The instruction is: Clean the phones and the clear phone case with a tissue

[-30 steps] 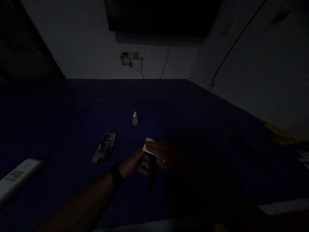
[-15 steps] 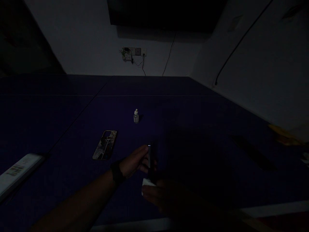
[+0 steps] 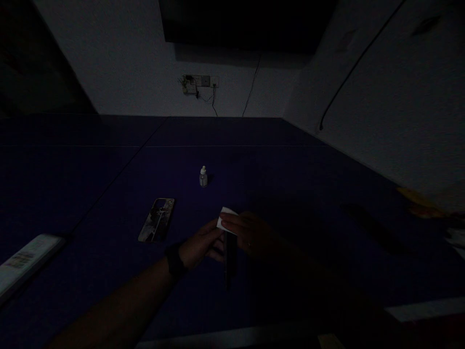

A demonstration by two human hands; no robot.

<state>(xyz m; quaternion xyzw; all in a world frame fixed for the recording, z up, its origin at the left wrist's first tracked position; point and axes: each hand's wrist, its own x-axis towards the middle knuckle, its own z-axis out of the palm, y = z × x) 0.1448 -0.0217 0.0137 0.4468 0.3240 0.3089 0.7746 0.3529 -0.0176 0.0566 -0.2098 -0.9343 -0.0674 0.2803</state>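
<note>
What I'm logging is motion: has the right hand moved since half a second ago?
Yes: judged against the standing bottle, the right hand has moved forward, nearer to it.

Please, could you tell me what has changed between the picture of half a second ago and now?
The right hand moved the white cloth from the near end of the dark object to its far end, away from the person. Nothing was let go. The left hand still holds the object; the bottle and phone case stayed in place.
</note>
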